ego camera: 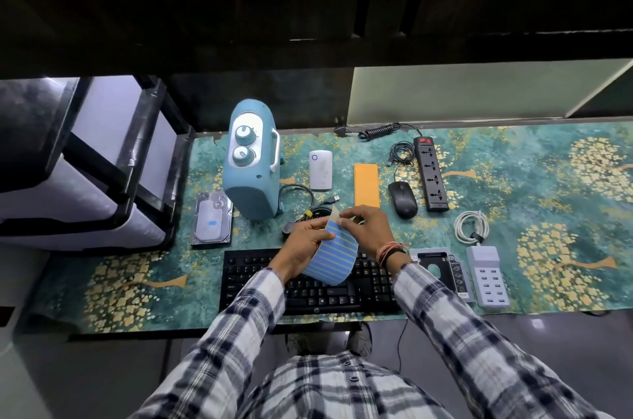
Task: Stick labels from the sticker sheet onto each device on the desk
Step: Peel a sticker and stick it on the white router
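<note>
Nearest: two checked sleeves [455, 312] reaching forward over the surface [548, 213], which was covered by a teal cloth with gold tree pattern.

Sticker sheet [332, 257]: blue strips on pale backing, curled, held above the black keyboard [308, 288]. Left hand [301, 247], grip closed on the sheet's left edge. Right hand [366, 226], fingertips pinched at the sheet's upper corner, where the backing curled over; threads tied round that wrist.

Right of the keyboard: a grey drive caddy [435, 264], and just beside it a pale multi-port USB charger [488, 276], with a coiled white cable [471, 226] beyond it.

Left, further out: hard drive [212, 220], flat, bearing one small blue label [213, 223].

Behind the hands: a bundle of black cables [308, 206].

Middle row: black mouse [402, 199]; orange flat block [367, 189]; white small device [320, 170] with a ring mark.

Blue heater-like unit [251, 165], upright, two dials on a white panel.

Farthest: black power strip [431, 175], red switch at its far end; loose black cord [400, 153] beside it; coiled plug lead [376, 131] at the cloth's rear edge.
</note>
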